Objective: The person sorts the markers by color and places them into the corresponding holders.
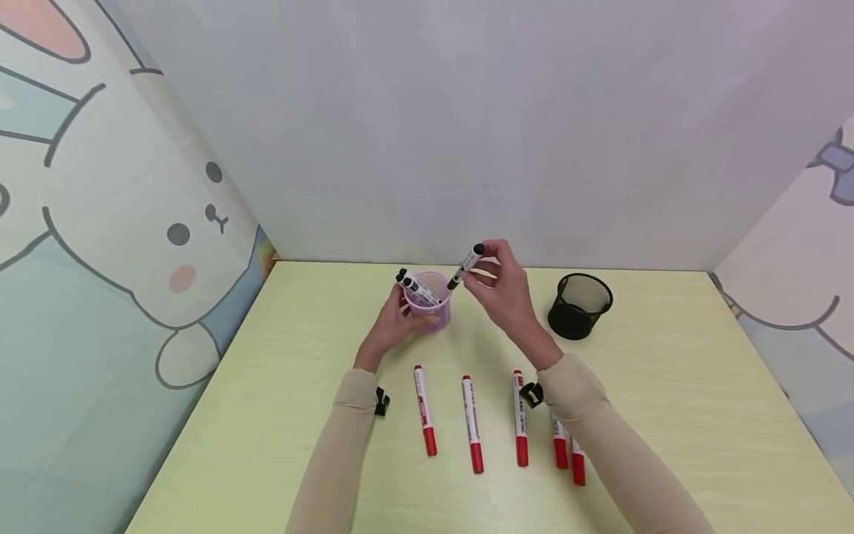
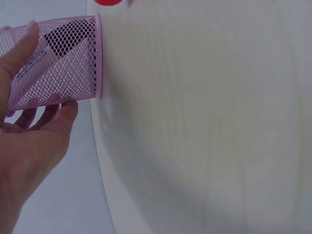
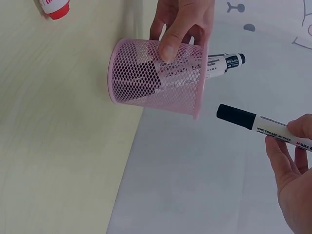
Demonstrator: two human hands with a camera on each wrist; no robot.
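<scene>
A pink mesh pen cup (image 1: 437, 320) is at the back of the table, and my left hand (image 1: 394, 323) grips its side with thumb and fingers around it. Black-and-white markers (image 1: 422, 291) lean inside the cup, their upper ends above the rim. To the cup's right, my right hand (image 1: 505, 291) pinches a whiteboard marker (image 1: 469, 262) by its body. This marker (image 3: 265, 125) is tilted, its black cap pointing at the cup's mouth and still outside it. Through the mesh of the cup (image 2: 73, 68), the left wrist view shows markers within.
A black mesh pen cup (image 1: 575, 319) stands right of my right hand. Several red-capped markers lie across the table nearer to me, including one on the left (image 1: 425, 409) and one in the middle (image 1: 471, 423); my right sleeve partly covers others. A wall (image 1: 480, 148) rises behind the table.
</scene>
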